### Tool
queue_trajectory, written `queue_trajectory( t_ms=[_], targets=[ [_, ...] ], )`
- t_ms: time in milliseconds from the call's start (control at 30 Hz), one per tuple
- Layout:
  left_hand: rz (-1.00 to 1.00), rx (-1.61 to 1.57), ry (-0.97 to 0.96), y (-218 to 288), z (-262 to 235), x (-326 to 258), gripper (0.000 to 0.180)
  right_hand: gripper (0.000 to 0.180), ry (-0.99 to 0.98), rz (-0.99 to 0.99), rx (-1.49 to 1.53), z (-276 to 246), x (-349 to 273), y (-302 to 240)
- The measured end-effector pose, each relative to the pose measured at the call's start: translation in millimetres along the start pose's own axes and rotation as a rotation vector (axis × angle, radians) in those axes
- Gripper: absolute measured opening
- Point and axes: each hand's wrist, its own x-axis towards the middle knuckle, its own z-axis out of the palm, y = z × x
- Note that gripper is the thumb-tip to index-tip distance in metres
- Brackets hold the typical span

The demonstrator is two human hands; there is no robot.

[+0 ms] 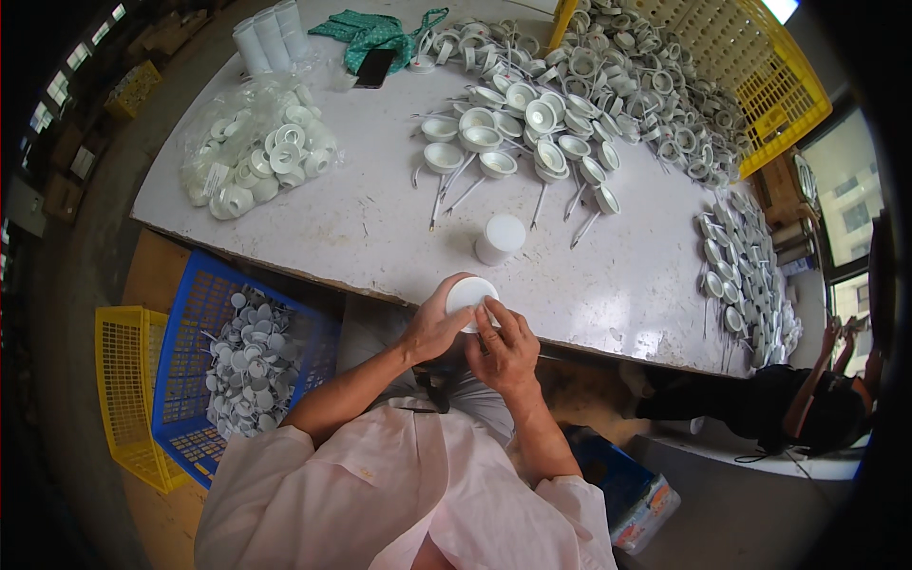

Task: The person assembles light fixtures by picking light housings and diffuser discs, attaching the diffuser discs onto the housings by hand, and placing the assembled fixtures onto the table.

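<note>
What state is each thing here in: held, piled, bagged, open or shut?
White round fitting: held in both hands.
Left hand: gripping fitting.
Right hand: fingers on fitting.
White stack: upright on table.
Plastic bag: full.
Blue crate: open, part-filled.
Yellow crate: looks empty.

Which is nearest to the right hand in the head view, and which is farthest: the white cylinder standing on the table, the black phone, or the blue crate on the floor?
Measured from the right hand:
1. White cylinder, just beyond the hand on the table.
2. Blue crate, off to the left on the floor.
3. Black phone, at the table's far edge.
</note>
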Motion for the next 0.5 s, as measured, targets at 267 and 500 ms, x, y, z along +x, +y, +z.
queue_trajectory(
  t_ms=[267, 500],
  targets=[
    [0.071, 0.01, 0.014, -9.8, -2.1, -2.5, 0.044, 0.05, -0.002, -0.023, -0.027, 10.0, -13.2, 3.9],
    [0.031, -0.032, 0.006, -20.5, -14.7, -8.4, 0.042, 0.049, -0.017, -0.07, -0.016, 19.0, -13.8, -1.2]
  ],
)
